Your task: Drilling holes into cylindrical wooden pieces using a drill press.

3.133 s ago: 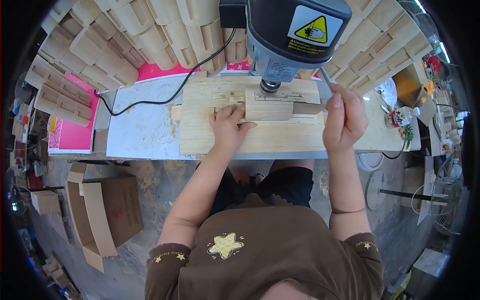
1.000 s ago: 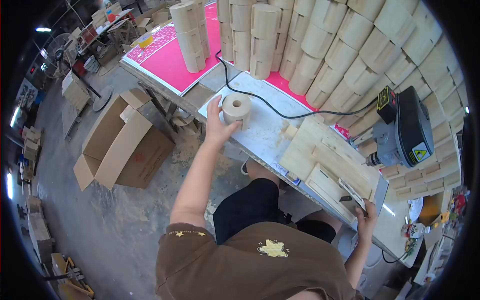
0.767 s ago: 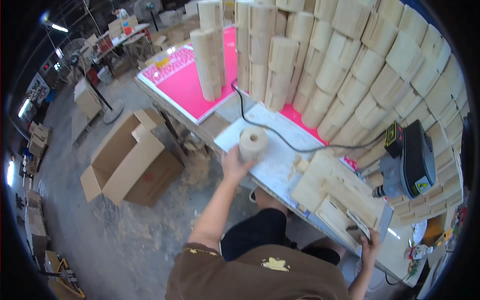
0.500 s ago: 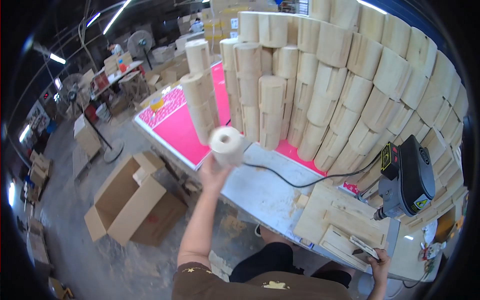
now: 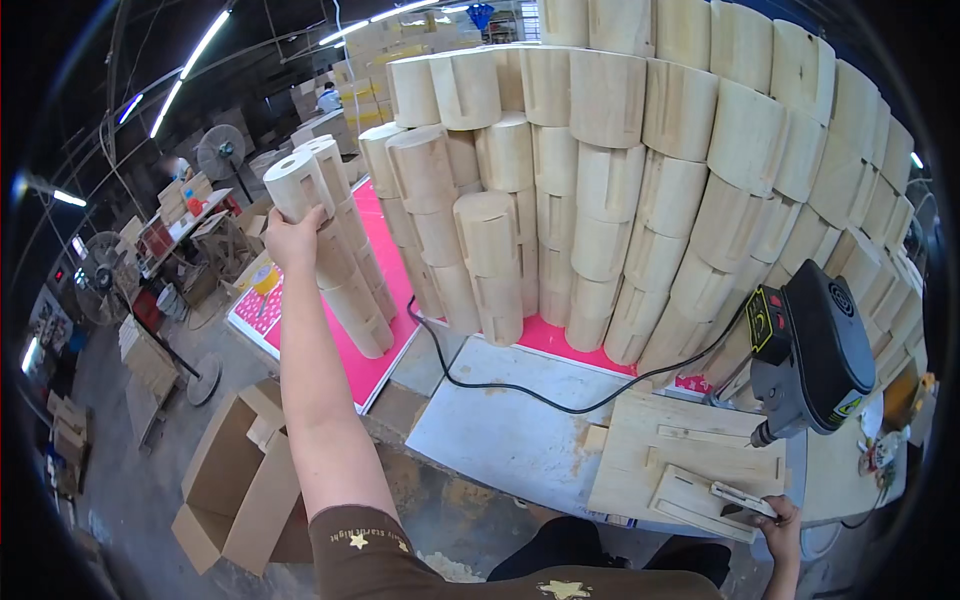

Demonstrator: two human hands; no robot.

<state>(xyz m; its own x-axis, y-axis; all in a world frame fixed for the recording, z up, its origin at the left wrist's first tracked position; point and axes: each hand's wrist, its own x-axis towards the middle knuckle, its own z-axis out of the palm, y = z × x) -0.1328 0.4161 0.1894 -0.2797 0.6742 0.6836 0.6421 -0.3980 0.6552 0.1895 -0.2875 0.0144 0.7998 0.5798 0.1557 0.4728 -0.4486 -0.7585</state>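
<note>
Stacking step, apparently; left hand (image 5: 293, 240) grip clamped round a wooden cylinder (image 5: 296, 186) at the front-left column's (image 5: 350, 300) top; right hand (image 5: 784, 524) at pale bar (image 5: 743, 498), closure unclear; next move calls for squaring, then release.

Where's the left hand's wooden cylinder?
The pale, round wooden cylinder is upper left in the head view, at the top of a wooden stack on a pink sheet.

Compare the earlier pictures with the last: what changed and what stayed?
The left hand carried a holed cylinder leftward from the white sheet up to the top of a stack, still gripping it. The right hand, beside the drill at first, moved to the jig. Drill and carton stayed put.
</note>
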